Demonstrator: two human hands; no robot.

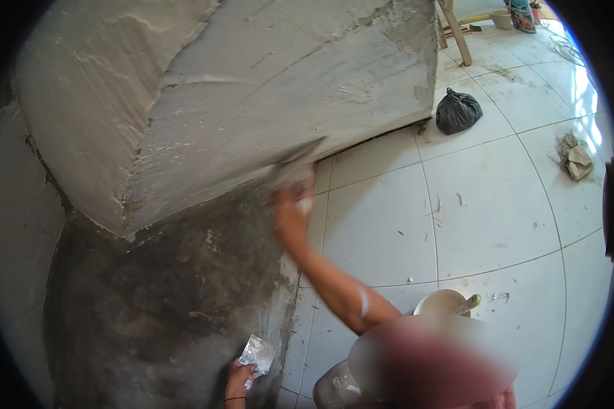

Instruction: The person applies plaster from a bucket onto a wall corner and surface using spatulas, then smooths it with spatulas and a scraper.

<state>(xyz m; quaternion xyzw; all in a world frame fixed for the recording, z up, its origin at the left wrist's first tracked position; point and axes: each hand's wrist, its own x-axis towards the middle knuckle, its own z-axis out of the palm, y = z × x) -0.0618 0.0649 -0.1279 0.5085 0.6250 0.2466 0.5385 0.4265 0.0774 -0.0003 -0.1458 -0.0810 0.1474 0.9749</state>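
My right hand (294,204) reaches far forward, its fingers wrapped round the pale handle of a wide-bladed scraper (297,158). The blade, smeared by motion, lies against the lower part of the grey plastered wall (266,102), close to its bottom edge. Down at the lower edge, my left hand (240,377) is closed on a putty knife (258,353). Its squarish metal blade faces up and carries whitish smears. Both tools' handles are mostly covered by my fingers.
Dark bare concrete (164,300) meets white floor tiles (382,225). A round container (435,304) with a handled tool stands beside my right arm. Further off are a tied black bag (458,111), broken rubble (578,162) and wooden legs (456,34). A blurred patch hides the lower right.
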